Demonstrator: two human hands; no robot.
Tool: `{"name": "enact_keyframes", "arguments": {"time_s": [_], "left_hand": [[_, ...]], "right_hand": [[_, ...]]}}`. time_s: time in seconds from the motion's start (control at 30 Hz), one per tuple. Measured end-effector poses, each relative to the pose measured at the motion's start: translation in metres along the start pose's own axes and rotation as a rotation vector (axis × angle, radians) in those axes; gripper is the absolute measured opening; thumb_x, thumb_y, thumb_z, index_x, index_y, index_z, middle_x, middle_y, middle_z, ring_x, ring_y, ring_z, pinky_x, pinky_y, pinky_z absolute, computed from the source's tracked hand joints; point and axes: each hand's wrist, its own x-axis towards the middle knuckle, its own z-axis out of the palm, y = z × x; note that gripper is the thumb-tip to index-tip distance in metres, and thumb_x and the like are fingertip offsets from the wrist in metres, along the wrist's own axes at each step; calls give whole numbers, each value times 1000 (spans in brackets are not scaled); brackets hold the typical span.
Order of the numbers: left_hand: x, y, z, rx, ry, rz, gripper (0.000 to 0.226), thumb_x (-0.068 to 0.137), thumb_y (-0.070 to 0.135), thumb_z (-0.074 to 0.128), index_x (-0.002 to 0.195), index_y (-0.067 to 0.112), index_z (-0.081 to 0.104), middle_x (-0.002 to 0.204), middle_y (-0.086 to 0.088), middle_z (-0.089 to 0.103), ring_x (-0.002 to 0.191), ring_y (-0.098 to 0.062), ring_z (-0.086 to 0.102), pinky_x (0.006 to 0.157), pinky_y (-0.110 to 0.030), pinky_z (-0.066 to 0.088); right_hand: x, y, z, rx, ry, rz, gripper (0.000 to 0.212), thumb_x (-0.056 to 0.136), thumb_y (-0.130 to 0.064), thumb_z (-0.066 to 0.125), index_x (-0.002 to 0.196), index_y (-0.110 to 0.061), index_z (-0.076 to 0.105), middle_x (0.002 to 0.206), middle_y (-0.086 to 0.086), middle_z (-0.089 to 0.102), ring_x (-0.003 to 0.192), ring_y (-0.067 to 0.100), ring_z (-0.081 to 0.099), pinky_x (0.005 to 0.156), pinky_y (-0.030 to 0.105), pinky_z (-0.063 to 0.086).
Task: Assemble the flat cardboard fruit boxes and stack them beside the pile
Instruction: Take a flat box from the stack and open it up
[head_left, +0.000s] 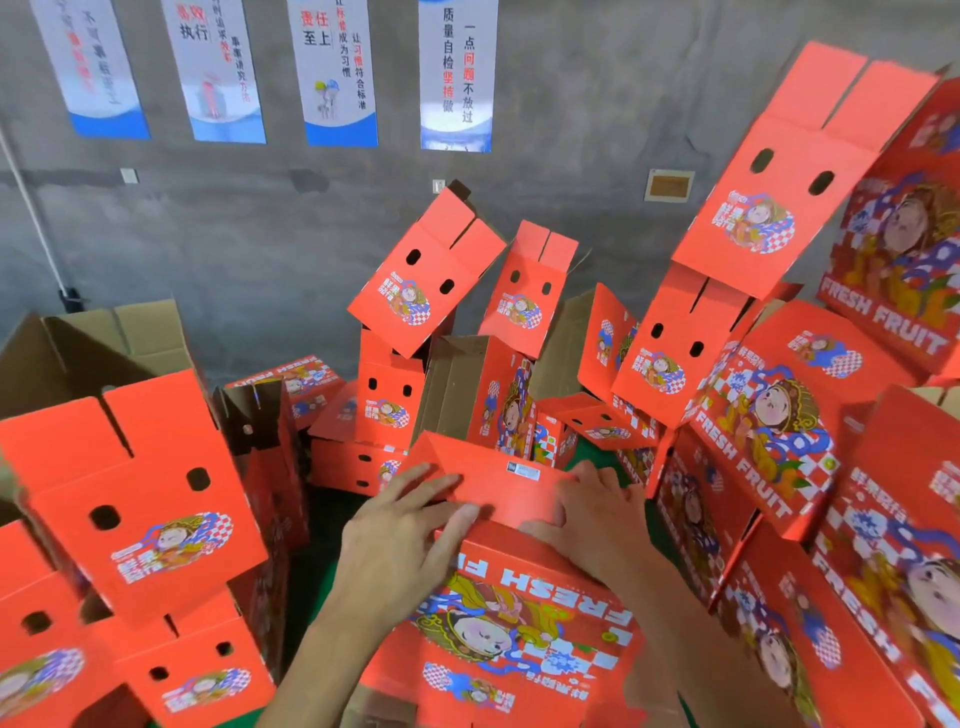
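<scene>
— What have we got under our hands?

— A red cardboard fruit box (514, 623), printed face up, lying low in the middle of the view with its "FRESH FRUIT" lettering upside down to us. Its long axis runs left to right; the far flap (498, 486) tilts up and away from us.

— And our hands?

— Our left hand (400, 540) lies with straight fingers spread flat on the flap's left part. Our right hand (597, 519) presses the right part, fingers lightly bent (we cannot tell whether the thumb hooks the edge).

— Around us?

— Assembled boxes (140, 499) heaped left, behind and right, glossy red outside, plain brown inside, with oval holes. Posters (337, 73) hang on the rough grey wall (571, 156).
</scene>
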Motion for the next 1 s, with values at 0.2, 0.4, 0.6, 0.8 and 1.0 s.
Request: {"name": "enact_keyframes", "arguments": {"time_s": [0.2, 0.4, 0.6, 0.8, 1.0], "left_hand": [[0, -8, -7, 22, -36, -57, 62, 98, 70, 20, 128, 48, 69, 142, 28, 56, 146, 4, 32, 103, -26, 51], [3, -29, -14, -6, -56, -108, 69, 96, 72, 16, 135, 44, 65, 147, 23, 55, 147, -3, 33, 111, -28, 42], [3, -43, -24, -59, -109, -135, 56, 99, 65, 29, 138, 43, 63, 151, 21, 51, 149, -3, 29, 117, -26, 30], [-1, -53, -35, -109, -151, -138, 53, 99, 62, 32, 140, 44, 61, 152, 22, 49, 149, -3, 28, 123, -31, 27], [-5, -54, -45, -106, -163, -110, 47, 103, 51, 34, 141, 42, 59, 152, 23, 47, 150, -4, 28, 124, -28, 23]], "right_hand": [[-7, 29, -20, 781, 209, -24, 33, 103, -55, 46, 92, -28, 61, 99, -14, 68, 103, 9, 65, 92, 27, 46], [-41, 46, 13, 1191, 16, 402, 50, 110, -47, 37, 115, -7, 66, 101, 16, 73, 91, 28, 73, 80, 35, 59], [-60, 44, 35, 1361, -296, 495, 33, 101, -40, 63, 115, -12, 71, 96, 15, 76, 82, 33, 77, 71, 46, 65], [-71, 52, 32, 1320, -510, 453, 39, 100, -49, 60, 126, -21, 65, 101, 15, 79, 57, 17, 61, 57, 28, 56], [-76, 47, 32, 1582, -554, 462, 44, 100, -44, 64, 132, -15, 60, 91, 17, 75, 60, 22, 70, 48, 29, 58]]}}
